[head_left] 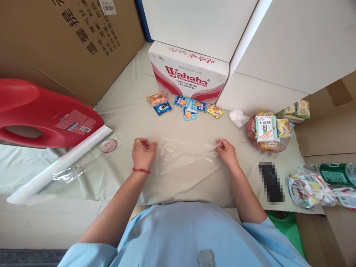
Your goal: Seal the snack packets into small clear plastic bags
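A clear plastic bag (186, 154), thin and crinkled, lies stretched flat on the cloth-covered table in front of me. My left hand (144, 154), with a red string bracelet at the wrist, is closed at the bag's left edge, thumb against the film; its fingertips are partly hidden. At the opposite end, my right hand (226, 151) pinches the bag's right edge between thumb and fingers. Beyond the bag lie blue snack packets (190, 105), a yellow snack packet (215, 111), a dark blue packet (162, 108) and a clear-wrapped bun-like snack (157, 99).
A Wahaha water carton (191, 74) stands at the back. On the left are a red jug (50, 115) and a white roll (61, 163). To the right sit a snack-filled bowl (278, 148), crumpled white plastic (238, 118), a pixelated dark object (271, 183) and a green-labelled bottle (336, 174).
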A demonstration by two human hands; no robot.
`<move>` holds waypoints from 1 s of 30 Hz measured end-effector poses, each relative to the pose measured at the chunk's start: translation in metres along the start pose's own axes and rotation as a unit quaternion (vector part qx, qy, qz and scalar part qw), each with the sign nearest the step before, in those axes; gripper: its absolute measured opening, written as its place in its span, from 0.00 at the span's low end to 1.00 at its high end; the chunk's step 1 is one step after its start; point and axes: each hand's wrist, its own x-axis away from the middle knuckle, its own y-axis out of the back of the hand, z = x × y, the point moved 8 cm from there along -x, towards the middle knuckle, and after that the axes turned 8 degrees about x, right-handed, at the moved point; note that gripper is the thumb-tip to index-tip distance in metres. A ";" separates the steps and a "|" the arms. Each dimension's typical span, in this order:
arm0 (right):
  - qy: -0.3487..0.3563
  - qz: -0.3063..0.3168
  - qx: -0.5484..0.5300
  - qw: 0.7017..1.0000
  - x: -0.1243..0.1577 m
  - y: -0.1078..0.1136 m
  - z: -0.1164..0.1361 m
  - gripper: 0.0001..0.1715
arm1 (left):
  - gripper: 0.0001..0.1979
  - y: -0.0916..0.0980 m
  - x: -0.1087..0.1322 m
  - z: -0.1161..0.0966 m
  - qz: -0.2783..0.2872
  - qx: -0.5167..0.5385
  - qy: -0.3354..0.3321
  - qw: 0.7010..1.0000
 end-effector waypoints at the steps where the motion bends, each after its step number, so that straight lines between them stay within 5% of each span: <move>1: 0.004 0.001 0.013 1.000 -0.003 0.000 0.001 0.24 | 0.12 0.006 0.004 -0.006 -0.046 -0.016 -0.023 0.999; 3: 0.015 -0.006 0.053 0.998 -0.006 0.002 0.004 0.26 | 0.10 0.007 0.017 -0.021 -0.090 -0.081 -0.093 0.988; 5: 0.037 -0.053 0.112 0.992 -0.005 0.009 0.014 0.29 | 0.06 -0.015 0.031 -0.037 -0.018 -0.183 -0.203 0.962; 8: 0.108 -0.182 0.174 0.962 0.012 0.028 0.045 0.27 | 0.11 -0.056 0.054 -0.043 0.133 -0.324 -0.363 0.863; 11: 0.214 -0.232 0.182 0.931 0.043 0.033 0.081 0.19 | 0.14 -0.066 0.058 -0.034 0.176 -0.363 -0.392 0.826; 15: 0.376 -0.066 0.242 0.892 0.076 -0.005 0.113 0.23 | 0.13 -0.070 0.057 -0.025 0.200 -0.384 -0.367 0.823; 18: 0.408 0.040 0.319 0.854 0.086 -0.035 0.106 0.24 | 0.14 -0.076 0.058 -0.020 0.214 -0.410 -0.349 0.815; 21: 0.385 0.032 0.367 0.846 0.090 -0.042 0.089 0.12 | 0.21 -0.074 0.046 -0.012 0.193 -0.426 -0.298 0.832; 30: 0.396 -0.040 0.356 0.846 0.149 -0.033 0.062 0.15 | 0.12 -0.044 -0.019 0.002 0.061 -0.243 -0.175 0.952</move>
